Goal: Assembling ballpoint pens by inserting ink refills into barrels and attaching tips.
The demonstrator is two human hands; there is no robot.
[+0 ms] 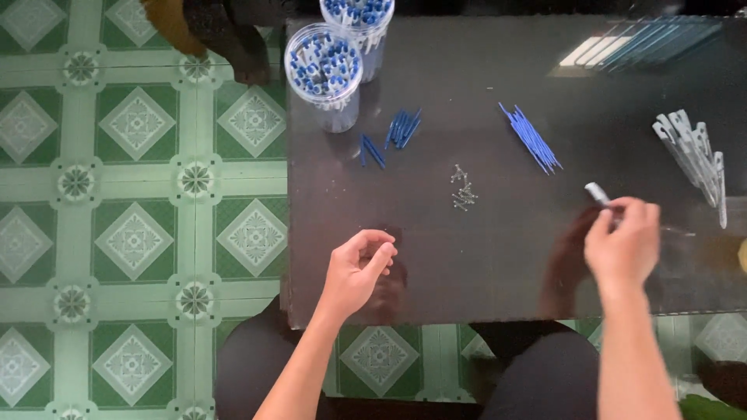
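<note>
Left hand (356,268): fingers curled loosely, thumb near forefinger, nothing visible between them, above the near edge of the dark glass surface (498,264). Right hand (622,245): fingers pinched on a white pen barrel (597,193), long axis running from the fingertips up-left, free end pointing away toward the springs (462,189).

two clear jars (324,71) of pens, one pile of small springs (462,189), two hands (356,272)

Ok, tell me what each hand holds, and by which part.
Right hand pinches a clear pen barrel near its lower end, fingers partly hiding it. Left hand: curled, nothing visible in it.
</note>
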